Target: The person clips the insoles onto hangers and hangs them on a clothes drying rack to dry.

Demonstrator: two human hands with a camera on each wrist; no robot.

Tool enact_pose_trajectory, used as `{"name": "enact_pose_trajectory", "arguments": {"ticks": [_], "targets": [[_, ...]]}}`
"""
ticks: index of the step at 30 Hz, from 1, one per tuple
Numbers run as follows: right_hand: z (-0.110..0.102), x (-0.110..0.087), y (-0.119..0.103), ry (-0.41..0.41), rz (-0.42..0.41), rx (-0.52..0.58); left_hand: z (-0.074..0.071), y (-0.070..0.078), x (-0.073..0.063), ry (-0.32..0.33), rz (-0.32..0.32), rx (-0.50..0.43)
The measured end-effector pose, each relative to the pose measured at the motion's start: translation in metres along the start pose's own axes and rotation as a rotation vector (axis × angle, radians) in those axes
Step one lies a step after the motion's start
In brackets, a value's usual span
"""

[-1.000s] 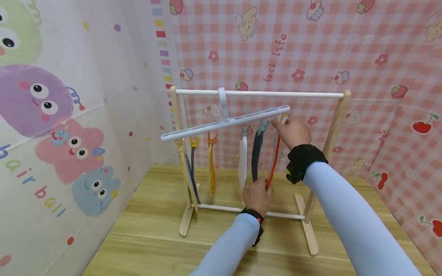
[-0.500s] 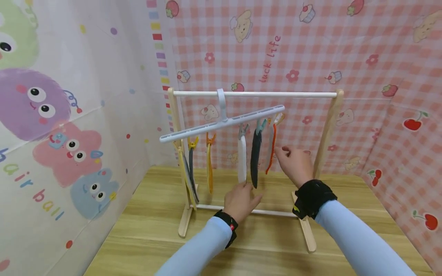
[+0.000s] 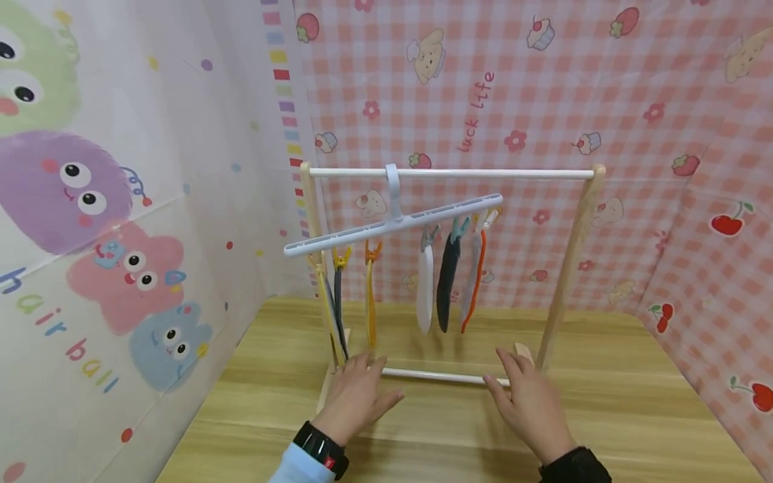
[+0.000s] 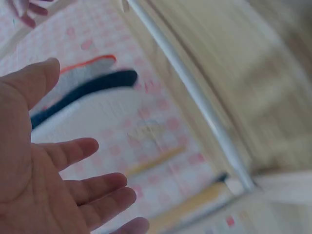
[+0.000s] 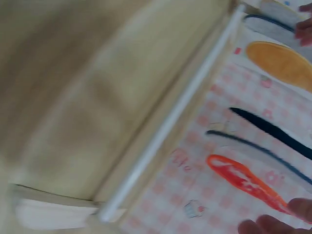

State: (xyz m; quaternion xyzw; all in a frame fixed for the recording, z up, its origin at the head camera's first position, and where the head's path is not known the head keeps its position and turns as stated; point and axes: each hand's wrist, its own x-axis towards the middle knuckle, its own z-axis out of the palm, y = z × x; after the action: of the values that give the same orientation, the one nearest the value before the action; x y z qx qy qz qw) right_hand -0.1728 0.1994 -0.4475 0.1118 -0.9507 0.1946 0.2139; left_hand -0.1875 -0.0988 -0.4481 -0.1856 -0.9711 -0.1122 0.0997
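A pale blue hanger (image 3: 362,233) hangs tilted from the white top rail (image 3: 501,174) of a small wooden rack. Below it, coloured clips hold thin cloth pieces: a white piece (image 3: 425,288), a dark piece (image 3: 447,285) and a grey, red-edged piece (image 3: 475,285) on the right. An orange-yellow piece (image 3: 371,302) and other grey and yellow ones hang on the left. My left hand (image 3: 355,396) is at the left end of the white lower bar (image 3: 431,376), fingers extended, holding nothing. Near that bar's right end, my right hand (image 3: 531,406) holds nothing, fingers fairly straight. Contact with the rack cannot be told.
The rack's wooden posts, such as the right post (image 3: 568,268), stand on a wood-grain tabletop (image 3: 435,436). Behind is a pink checked cloth wall (image 3: 531,87), and a cartoon-printed white cloth (image 3: 229,201) covers the left side.
My right hand has let go near the red-edged piece's clip and moved down to the lower bar. My left hand has left the hanging pieces and moved left and down.
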Motion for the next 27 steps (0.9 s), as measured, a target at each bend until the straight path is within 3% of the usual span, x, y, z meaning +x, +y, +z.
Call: {"name": "enact_pose_trajectory", "arguments": {"ticks": [5, 10, 15, 19, 27], "targets": [[0.014, -0.027, 0.008, -0.029, -0.013, -0.101, 0.002, -0.013, -0.033, 0.005, -0.029, 0.04], [0.023, -0.043, 0.014, -0.057, 0.01, -0.154, 0.011, -0.022, -0.049, -0.044, -0.104, 0.006], [0.028, -0.048, 0.013, -0.12, 0.033, -0.171, 0.018, -0.027, -0.053, -0.096, -0.157, -0.032], [0.028, -0.048, 0.008, -0.174, 0.043, -0.162, 0.018, -0.028, -0.051, -0.096, -0.163, -0.005], [0.025, -0.052, 0.005, -0.167, 0.057, -0.186, 0.014, -0.026, -0.051, -0.073, -0.148, 0.042]]}}
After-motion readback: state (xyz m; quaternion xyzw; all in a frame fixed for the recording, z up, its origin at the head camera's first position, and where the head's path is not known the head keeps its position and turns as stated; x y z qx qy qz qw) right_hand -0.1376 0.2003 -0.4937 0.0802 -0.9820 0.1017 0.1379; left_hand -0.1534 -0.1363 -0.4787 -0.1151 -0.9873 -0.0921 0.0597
